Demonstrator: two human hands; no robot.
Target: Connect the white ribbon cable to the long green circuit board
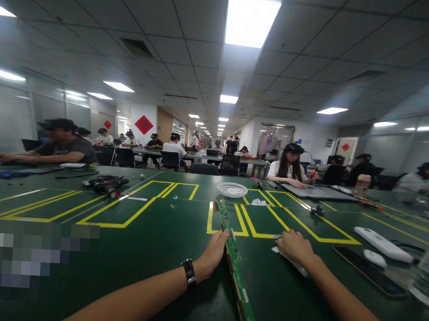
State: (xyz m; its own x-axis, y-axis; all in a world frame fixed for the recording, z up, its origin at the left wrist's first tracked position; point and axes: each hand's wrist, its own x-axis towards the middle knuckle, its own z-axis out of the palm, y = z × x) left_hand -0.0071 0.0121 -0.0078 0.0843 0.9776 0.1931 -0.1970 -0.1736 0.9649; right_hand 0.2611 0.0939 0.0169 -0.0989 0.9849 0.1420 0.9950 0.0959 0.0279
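Across the foreground spreads a broad dark-green tabletop [121, 251], marked out in yellow strips. Over at its far side sits a person in a white top and black cap [287, 169]. Nearer lies the piece being handled, a long, narrow green circuit board with gold-coloured edging [234, 251], slanting from the near edge of view toward the middle of the table. From where I stand, a large clear plastic bottle [427, 275] shows at the right, and a shallow, round white basket [231, 195] sits beyond the board. The left hand [213, 252] grips the board along its edge; the right hand [296, 245], fingers curled, lies over a flat whitish piece [294, 263], though I can't tell whether it's grasping it. Beside the right forearm are a flat black phone [369, 272] and, smaller, a rounded white case [374, 258]. A dark-strapped wristwatch [188, 272] circles the left wrist.
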